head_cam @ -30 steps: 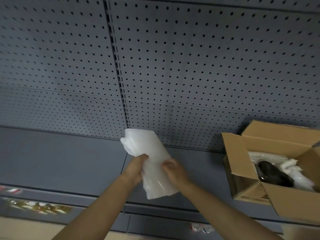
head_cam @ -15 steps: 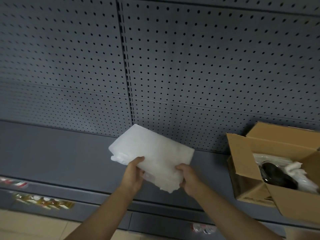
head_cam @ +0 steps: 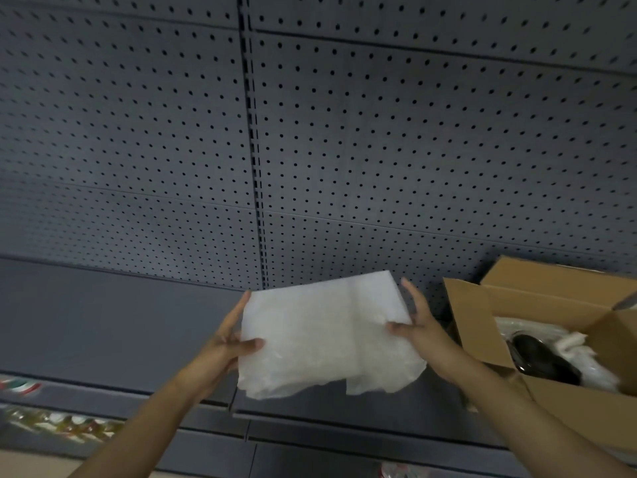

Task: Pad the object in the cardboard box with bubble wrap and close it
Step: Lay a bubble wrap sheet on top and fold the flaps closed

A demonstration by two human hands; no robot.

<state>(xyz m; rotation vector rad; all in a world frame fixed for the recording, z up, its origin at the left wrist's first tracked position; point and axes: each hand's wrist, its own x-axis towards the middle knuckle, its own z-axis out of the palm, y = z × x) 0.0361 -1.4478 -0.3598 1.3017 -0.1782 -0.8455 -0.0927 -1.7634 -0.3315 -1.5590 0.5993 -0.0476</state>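
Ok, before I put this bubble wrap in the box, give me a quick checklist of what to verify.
1. Sheet held on both sides: ok. The left hand and right hand each grip an edge of the bubble wrap.
2. Sheet spread out: mostly ok, though its lower edge looks crumpled.
3. Cardboard box open: ok, flaps stand up.
4. Dark object inside the box: ok, with white padding beside it.
5. Room on top for this sheet: cannot tell, the box is cut off at the picture's edge.
6. Path to the box clear: ok, nothing on the shelf between.
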